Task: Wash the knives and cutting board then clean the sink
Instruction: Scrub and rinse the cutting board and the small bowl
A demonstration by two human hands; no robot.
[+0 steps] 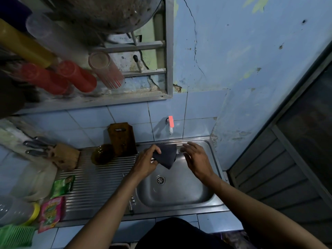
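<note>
1. Head cam: left hand (145,163) grips dark cloth (166,155) over steel sink (213,155).
2. Right hand (196,159) beside cloth, fingers spread, holding nothing.
3. Cutting board (122,138) upright vs tiles; knives (36,147) in block (65,157), left.

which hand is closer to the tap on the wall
Right. The right hand hovers open just below and right of the tap; the left hand, gripping the dark cloth, is farther left.

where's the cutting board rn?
In the head view the cutting board stands upright against the tiled wall at the back of the draining board, left of the sink basin, just beyond the left hand holding the dark cloth.
</note>
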